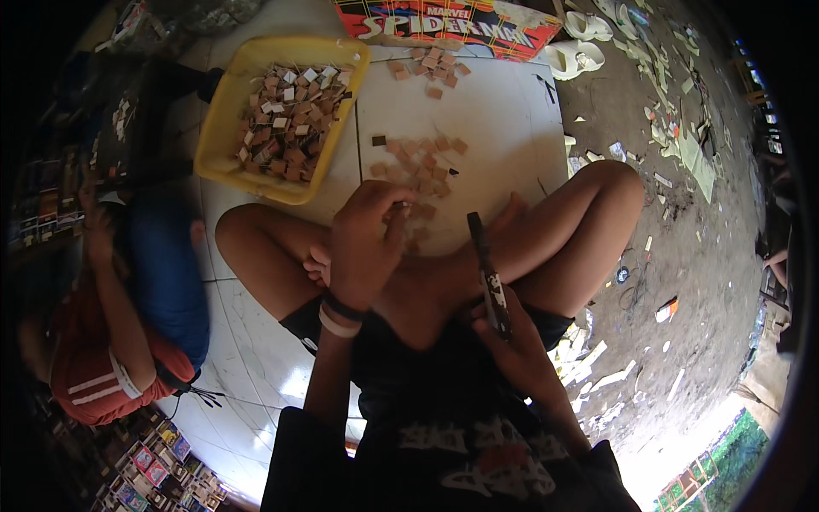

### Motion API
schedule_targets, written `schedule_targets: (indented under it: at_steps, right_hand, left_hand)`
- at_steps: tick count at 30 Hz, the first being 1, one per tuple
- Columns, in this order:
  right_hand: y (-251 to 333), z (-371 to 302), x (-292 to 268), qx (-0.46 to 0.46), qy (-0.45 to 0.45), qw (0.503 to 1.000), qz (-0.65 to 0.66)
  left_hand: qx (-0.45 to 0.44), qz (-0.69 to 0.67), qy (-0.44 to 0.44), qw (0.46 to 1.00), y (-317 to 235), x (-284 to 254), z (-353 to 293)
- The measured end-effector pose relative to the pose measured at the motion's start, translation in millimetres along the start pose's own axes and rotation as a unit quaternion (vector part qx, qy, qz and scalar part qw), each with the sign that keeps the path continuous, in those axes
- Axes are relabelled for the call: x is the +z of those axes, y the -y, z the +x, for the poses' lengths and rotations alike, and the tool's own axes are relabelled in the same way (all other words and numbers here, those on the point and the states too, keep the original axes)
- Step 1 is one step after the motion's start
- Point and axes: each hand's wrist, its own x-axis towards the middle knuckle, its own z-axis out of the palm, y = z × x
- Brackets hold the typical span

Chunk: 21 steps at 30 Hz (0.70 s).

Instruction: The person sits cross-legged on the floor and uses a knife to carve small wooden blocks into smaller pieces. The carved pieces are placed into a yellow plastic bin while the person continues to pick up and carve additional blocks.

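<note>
My left hand (365, 243), with a dark band and a pale band at its wrist, is raised over my crossed legs. Its fingers are curled with the tips close together; whatever they pinch is too small to make out. Just beyond it, small square brown pieces (413, 154) lie loosely spread on the white tiles. A long, narrow dark tool with pale worn patches (490, 277) sticks up out of my right hand (516, 341), whose fingers are wrapped round its lower end. The tool's exact kind does not show.
A yellow basin (207, 141) holds many small brown and white squares. More brown squares (433, 64) lie by a red printed box or board (478, 30). White clogs (573, 60) and scraps litter the dirt floor at right. Another person in red (115, 350) sits at left.
</note>
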Motion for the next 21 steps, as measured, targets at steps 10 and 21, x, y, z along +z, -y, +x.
schedule_targets:
  at_steps: [10,21]
  right_hand:
    - [16.9,-12.1,8.7,-0.019,0.002,0.999,-0.045]
    - [15.8,-15.1,11.0,-0.018,0.006,0.997,-0.071]
  left_hand:
    - [-0.007,0.053,0.055,0.997,-59.3,3.4,-21.6]
    - [0.015,0.084,0.045,0.995,-62.8,4.0,-25.1]
